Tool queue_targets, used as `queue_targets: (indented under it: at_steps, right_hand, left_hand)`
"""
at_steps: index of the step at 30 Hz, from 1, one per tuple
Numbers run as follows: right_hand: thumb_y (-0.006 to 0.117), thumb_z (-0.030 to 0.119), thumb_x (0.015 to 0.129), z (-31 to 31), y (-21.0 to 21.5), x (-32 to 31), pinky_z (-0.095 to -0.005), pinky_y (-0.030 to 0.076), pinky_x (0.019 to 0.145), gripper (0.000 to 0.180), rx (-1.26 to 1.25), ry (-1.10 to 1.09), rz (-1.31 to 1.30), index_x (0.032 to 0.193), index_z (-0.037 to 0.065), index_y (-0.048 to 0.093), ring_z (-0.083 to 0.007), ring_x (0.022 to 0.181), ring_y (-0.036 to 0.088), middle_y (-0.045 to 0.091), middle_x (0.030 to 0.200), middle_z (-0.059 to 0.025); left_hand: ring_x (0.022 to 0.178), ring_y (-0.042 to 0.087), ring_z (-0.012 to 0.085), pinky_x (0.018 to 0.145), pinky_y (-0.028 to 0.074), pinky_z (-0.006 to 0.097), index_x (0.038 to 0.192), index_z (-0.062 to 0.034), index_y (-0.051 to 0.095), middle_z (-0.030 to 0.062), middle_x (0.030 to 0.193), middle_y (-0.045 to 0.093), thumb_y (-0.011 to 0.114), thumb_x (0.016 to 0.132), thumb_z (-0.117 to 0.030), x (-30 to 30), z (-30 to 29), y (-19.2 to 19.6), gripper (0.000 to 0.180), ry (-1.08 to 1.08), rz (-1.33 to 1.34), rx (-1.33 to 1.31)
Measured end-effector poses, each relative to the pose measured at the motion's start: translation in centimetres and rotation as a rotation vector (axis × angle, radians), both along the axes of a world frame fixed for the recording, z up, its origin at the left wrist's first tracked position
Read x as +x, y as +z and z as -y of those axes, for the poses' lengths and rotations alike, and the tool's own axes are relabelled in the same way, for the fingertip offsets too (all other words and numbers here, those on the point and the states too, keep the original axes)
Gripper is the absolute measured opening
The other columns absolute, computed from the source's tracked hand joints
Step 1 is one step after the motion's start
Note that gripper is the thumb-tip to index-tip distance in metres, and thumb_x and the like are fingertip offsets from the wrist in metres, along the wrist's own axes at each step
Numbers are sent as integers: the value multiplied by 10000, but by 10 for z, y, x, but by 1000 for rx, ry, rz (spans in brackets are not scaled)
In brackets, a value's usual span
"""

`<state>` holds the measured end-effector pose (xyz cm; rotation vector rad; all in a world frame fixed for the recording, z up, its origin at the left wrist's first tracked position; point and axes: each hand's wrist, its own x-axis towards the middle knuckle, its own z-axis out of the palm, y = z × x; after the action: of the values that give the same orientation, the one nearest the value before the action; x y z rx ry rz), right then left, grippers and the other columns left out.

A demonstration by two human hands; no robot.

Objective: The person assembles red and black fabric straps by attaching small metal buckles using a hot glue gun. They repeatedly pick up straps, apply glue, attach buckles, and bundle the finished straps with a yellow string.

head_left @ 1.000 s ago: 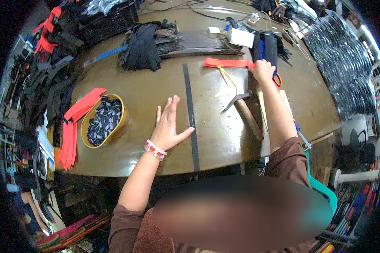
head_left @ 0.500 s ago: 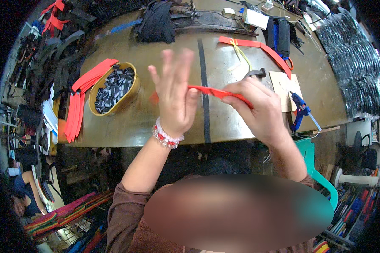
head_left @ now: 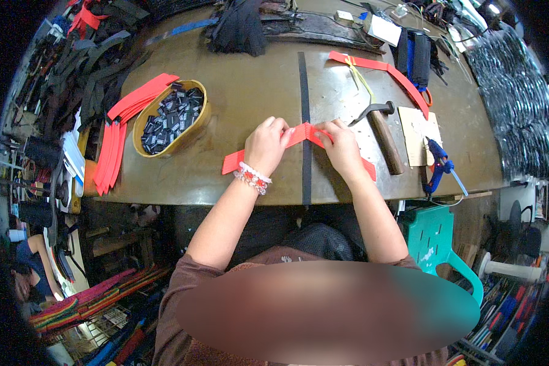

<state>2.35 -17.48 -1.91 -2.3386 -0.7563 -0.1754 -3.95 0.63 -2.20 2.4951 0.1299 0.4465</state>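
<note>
Both of my hands hold one red strap above the brown worktable, near its front edge. My left hand, with a beaded bracelet at the wrist, pinches the strap left of its middle. My right hand pinches it just to the right, and the strap peaks between them. The strap's ends hang out past both wrists. A black strip runs across the table under my hands.
An oval bowl of small black buckles stands at the left beside a stack of red straps. A hammer, cardboard piece and blue glue gun lie at the right. More red straps lie farther back.
My hands have come down from in front of my face to the table's front edge, carrying the red strap. A second ago my left hand lay flat and my right reached for the strap.
</note>
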Motion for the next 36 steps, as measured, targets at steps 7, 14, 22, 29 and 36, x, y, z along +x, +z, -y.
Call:
queue_targets:
  at_steps: [7, 14, 22, 29, 36]
  right_hand:
    - [661, 74, 769, 15, 3, -14, -419, 448, 848, 163, -96, -29, 295, 930, 53, 650, -345, 939, 567, 576, 942, -152]
    - [793, 210, 736, 192, -10, -44, -367, 385, 893, 546, 389, -1104, 475, 1093, -13, 446, -279, 945, 480, 479, 994, -122]
    - [653, 376, 830, 235, 97, 29, -457, 509, 700, 409, -487, -769, -136, 1047, 33, 615, -390, 820, 647, 657, 871, -231]
    - [697, 405, 785, 92, 118, -10, -429, 511, 697, 363, -316, -54, -77, 932, 74, 673, -358, 775, 646, 663, 821, -185]
    - [719, 523, 715, 39, 84, -12, -418, 484, 798, 502, -378, -64, -58, 819, 32, 700, -341, 889, 612, 643, 876, -215]
  left_hand:
    - [1044, 522, 239, 843, 444, 392, 1041, -138, 594, 40, 1165, 587, 508, 817, -143, 8, 17, 3, 239, -305, 160, 500]
    - [1012, 538, 237, 851, 449, 375, 1119, -81, 587, 70, 1225, 583, 493, 824, -77, -4, 19, -7, 310, -290, 163, 274]
    - [992, 551, 275, 898, 440, 392, 1126, -51, 577, 95, 1076, 606, 543, 807, -16, 7, 8, -21, 323, -252, 262, -9]
    - [976, 568, 280, 905, 438, 398, 1187, -53, 513, 118, 1001, 609, 617, 801, -51, 6, 9, -15, 400, -191, 202, -208]
    - [987, 564, 288, 912, 435, 404, 1200, -50, 499, 116, 1000, 620, 636, 791, -61, 5, 10, -12, 431, -181, 170, -206]
